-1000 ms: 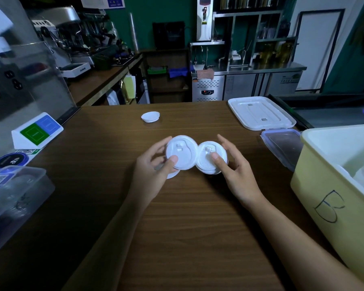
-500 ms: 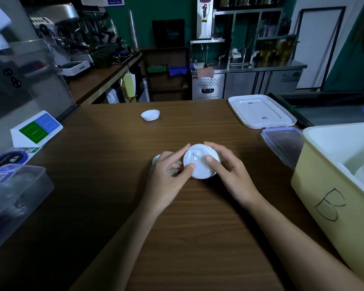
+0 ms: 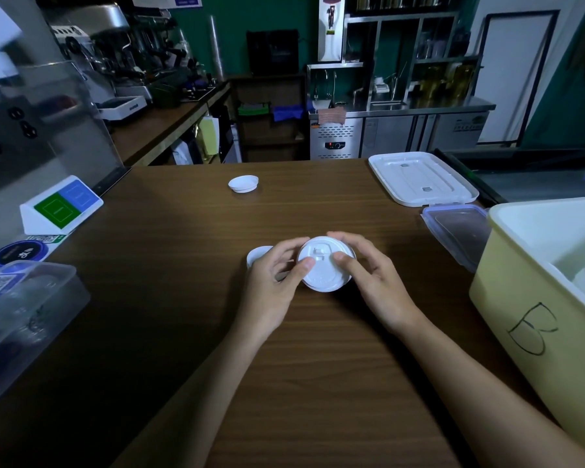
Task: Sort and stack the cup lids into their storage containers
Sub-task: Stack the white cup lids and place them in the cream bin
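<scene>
Centrally on the wooden table (image 3: 183, 332), a white cup lid (image 3: 325, 266) between both hands. Left hand (image 3: 272, 288) and right hand (image 3: 377, 287) curl round its rim, thumbs on top. Small lid (image 3: 258, 255) just left, partly behind left fingers. Yellow bin (image 3: 534, 298) at right.

1. I see a dark wood table (image 3: 169, 298) in dim light.
2. A green wall (image 3: 267, 15) stands behind it.
3. At left, a wooden counter (image 3: 156, 126) carries an espresso machine (image 3: 115, 49).
4. Steel cabinets (image 3: 402, 133) and a white door (image 3: 517, 76) stand at the back right.
</scene>
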